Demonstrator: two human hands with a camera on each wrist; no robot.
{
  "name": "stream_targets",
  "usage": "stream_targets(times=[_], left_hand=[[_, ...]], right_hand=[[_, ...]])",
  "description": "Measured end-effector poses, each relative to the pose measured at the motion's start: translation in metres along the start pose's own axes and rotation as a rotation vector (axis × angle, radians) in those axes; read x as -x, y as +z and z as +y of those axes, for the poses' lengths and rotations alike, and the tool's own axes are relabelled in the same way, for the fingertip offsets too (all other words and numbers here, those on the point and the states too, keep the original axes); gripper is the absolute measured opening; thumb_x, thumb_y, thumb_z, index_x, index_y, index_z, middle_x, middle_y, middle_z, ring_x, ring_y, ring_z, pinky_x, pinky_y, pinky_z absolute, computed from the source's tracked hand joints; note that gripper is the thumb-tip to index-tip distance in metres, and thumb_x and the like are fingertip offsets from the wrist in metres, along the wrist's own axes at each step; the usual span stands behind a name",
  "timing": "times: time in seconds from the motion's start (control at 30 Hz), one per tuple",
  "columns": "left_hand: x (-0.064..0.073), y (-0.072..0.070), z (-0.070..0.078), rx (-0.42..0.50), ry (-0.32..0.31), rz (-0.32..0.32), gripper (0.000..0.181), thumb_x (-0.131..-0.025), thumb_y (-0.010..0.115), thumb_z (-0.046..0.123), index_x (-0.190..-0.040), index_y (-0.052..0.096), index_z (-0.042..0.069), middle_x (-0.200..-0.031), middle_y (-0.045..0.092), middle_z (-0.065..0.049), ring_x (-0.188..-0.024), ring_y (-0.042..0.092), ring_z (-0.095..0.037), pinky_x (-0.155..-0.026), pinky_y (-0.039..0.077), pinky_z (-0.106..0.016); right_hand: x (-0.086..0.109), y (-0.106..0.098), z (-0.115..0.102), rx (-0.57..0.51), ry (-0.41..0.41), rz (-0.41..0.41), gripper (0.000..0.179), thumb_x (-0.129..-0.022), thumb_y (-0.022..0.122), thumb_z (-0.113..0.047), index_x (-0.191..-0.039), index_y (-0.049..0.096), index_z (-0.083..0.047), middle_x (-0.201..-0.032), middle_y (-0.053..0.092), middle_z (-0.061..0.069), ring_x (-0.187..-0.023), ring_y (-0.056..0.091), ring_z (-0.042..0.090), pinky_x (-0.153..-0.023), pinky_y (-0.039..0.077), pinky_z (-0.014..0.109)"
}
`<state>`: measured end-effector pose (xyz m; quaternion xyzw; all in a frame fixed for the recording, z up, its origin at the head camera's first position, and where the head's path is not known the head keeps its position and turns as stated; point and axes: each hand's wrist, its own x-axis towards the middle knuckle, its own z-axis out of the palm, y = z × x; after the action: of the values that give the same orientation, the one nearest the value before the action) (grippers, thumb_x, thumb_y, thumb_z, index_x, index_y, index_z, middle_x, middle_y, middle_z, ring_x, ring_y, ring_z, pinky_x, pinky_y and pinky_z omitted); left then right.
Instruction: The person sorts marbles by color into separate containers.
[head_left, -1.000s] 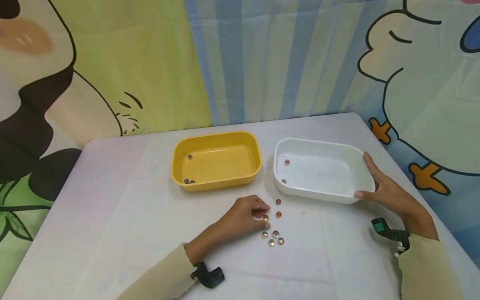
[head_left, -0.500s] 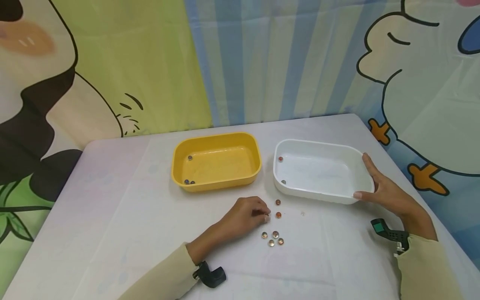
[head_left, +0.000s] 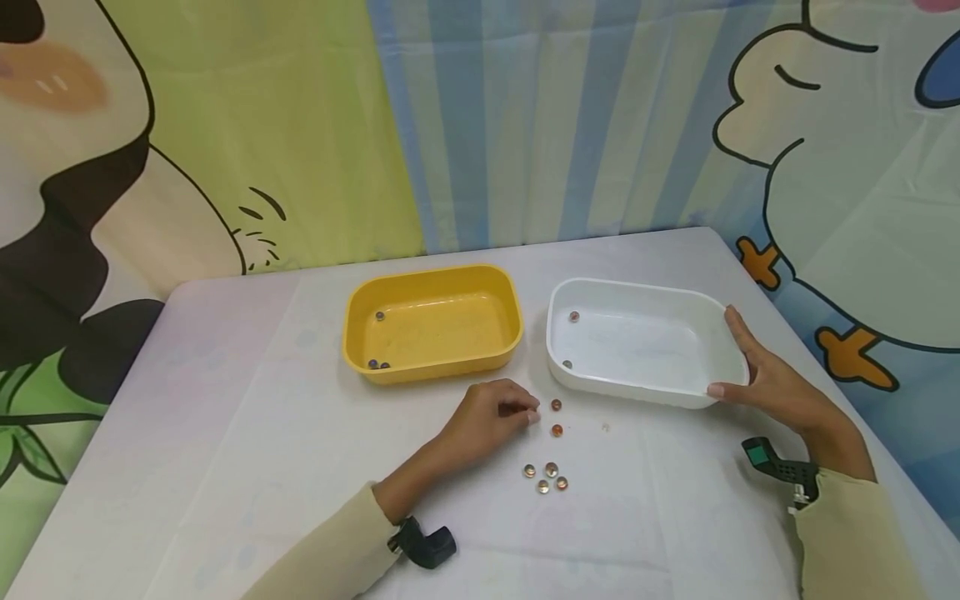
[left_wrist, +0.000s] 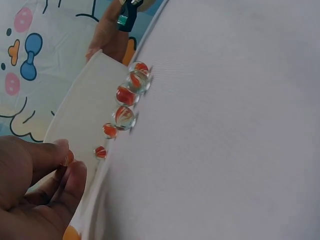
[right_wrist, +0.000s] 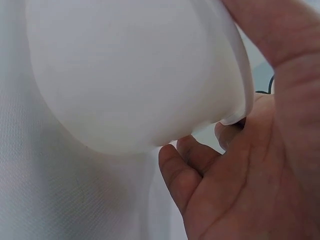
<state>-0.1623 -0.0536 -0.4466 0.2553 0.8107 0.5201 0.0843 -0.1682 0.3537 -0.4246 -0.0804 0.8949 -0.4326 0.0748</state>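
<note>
My left hand (head_left: pixel 491 417) is just above the table, in front of the gap between the two tubs. Between thumb and fingertip it pinches a glass marble (left_wrist: pixel 69 159) with orange in it, best seen in the left wrist view. Close to its fingertips lie two reddish marbles (head_left: pixel 557 431), and several more clear swirled marbles (head_left: pixel 551 470) are grouped nearer the front. My right hand (head_left: pixel 780 392) grips the right end of the white tub (head_left: pixel 645 392), thumb on the near side and fingers round the far side. Inside that tub are two marbles (head_left: pixel 574 317).
Left of the white tub stands a yellow tub (head_left: pixel 435 367) holding three dark marbles (head_left: pixel 379 316). A white cloth covers the table (head_left: pixel 247 433). Behind it hangs a printed cartoon curtain (head_left: pixel 525 117).
My left hand has picked up a marble from the group and risen slightly toward the tubs. One marble in the white tub rolled left, then back right. My right hand stays put.
</note>
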Motion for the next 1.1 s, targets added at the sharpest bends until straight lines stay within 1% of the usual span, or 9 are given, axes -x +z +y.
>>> stream_targets(times=[0.2, 0.33, 0.43, 0.57, 0.67, 0.83, 0.97, 1.1], left_hand=[[-0.007, -0.003, 0.011, 0.036, -0.009, 0.038, 0.014, -0.088, 0.072, 0.006, -0.101, 0.074, 0.002, -0.092, 0.066, 0.006, -0.082, 0.060, -0.009, -0.076, 0.052, -0.024], [-0.013, -0.002, 0.018, 0.054, -0.018, 0.050, 0.014, -0.089, 0.071, 0.008, -0.102, 0.074, 0.003, -0.093, 0.065, 0.007, -0.084, 0.060, -0.009, -0.078, 0.052, -0.024], [-0.019, -0.001, 0.023, 0.066, -0.005, 0.057, 0.015, -0.089, 0.071, 0.007, -0.103, 0.074, 0.003, -0.094, 0.065, 0.007, -0.086, 0.060, -0.008, -0.079, 0.052, -0.023], [-0.029, 0.000, 0.030, 0.089, 0.030, 0.073, 0.015, -0.089, 0.071, 0.005, -0.103, 0.074, 0.003, -0.096, 0.067, 0.004, -0.086, 0.061, -0.008, -0.078, 0.053, -0.023], [-0.038, 0.001, 0.034, 0.118, 0.036, 0.089, 0.014, -0.089, 0.070, 0.006, -0.103, 0.074, 0.003, -0.097, 0.068, 0.002, -0.085, 0.061, -0.009, -0.077, 0.053, -0.023], [-0.050, -0.001, 0.036, 0.155, 0.015, 0.105, 0.015, -0.090, 0.070, 0.008, -0.103, 0.074, 0.002, -0.095, 0.069, 0.001, -0.083, 0.061, -0.010, -0.074, 0.053, -0.023], [-0.057, -0.002, 0.036, 0.152, -0.003, 0.109, 0.016, -0.090, 0.070, 0.008, -0.104, 0.074, 0.002, -0.095, 0.069, 0.000, -0.083, 0.060, -0.012, -0.072, 0.052, -0.023], [-0.065, -0.002, 0.037, 0.150, -0.041, 0.106, 0.016, -0.091, 0.069, 0.009, -0.105, 0.073, 0.003, -0.095, 0.069, 0.001, -0.081, 0.059, -0.012, -0.071, 0.052, -0.022]], right_hand=[[0.000, -0.001, -0.001, 0.004, 0.004, -0.004, 0.117, -0.081, 0.078, -0.018, -0.150, -0.012, -0.043, -0.157, -0.020, -0.011, -0.140, -0.009, 0.051, -0.086, 0.017, 0.080], [0.000, -0.001, 0.000, 0.008, -0.001, -0.002, 0.116, -0.081, 0.078, -0.019, -0.150, -0.012, -0.043, -0.157, -0.020, -0.012, -0.140, -0.010, 0.049, -0.087, 0.016, 0.080], [0.001, -0.001, -0.001, 0.010, 0.000, -0.002, 0.116, -0.081, 0.078, -0.019, -0.150, -0.012, -0.043, -0.157, -0.020, -0.012, -0.140, -0.011, 0.049, -0.087, 0.015, 0.080], [0.000, 0.000, 0.000, 0.007, -0.010, -0.002, 0.116, -0.081, 0.078, -0.019, -0.150, -0.012, -0.042, -0.157, -0.020, -0.013, -0.141, -0.012, 0.047, -0.088, 0.014, 0.080], [0.000, 0.000, 0.000, 0.006, -0.025, 0.001, 0.116, -0.081, 0.078, -0.018, -0.151, -0.011, -0.042, -0.156, -0.020, -0.016, -0.141, -0.015, 0.044, -0.089, 0.012, 0.080], [0.000, 0.000, 0.000, 0.010, -0.031, 0.003, 0.115, -0.081, 0.078, -0.019, -0.151, -0.010, -0.041, -0.155, -0.021, -0.019, -0.141, -0.016, 0.042, -0.090, 0.010, 0.079], [0.000, 0.000, 0.000, 0.017, -0.028, 0.000, 0.115, -0.081, 0.078, -0.020, -0.151, -0.011, -0.041, -0.155, -0.022, -0.018, -0.141, -0.015, 0.043, -0.090, 0.011, 0.079], [0.000, -0.001, 0.000, 0.018, -0.024, -0.001, 0.115, -0.081, 0.078, -0.020, -0.151, -0.011, -0.041, -0.155, -0.021, -0.018, -0.141, -0.016, 0.043, -0.090, 0.011, 0.079]])
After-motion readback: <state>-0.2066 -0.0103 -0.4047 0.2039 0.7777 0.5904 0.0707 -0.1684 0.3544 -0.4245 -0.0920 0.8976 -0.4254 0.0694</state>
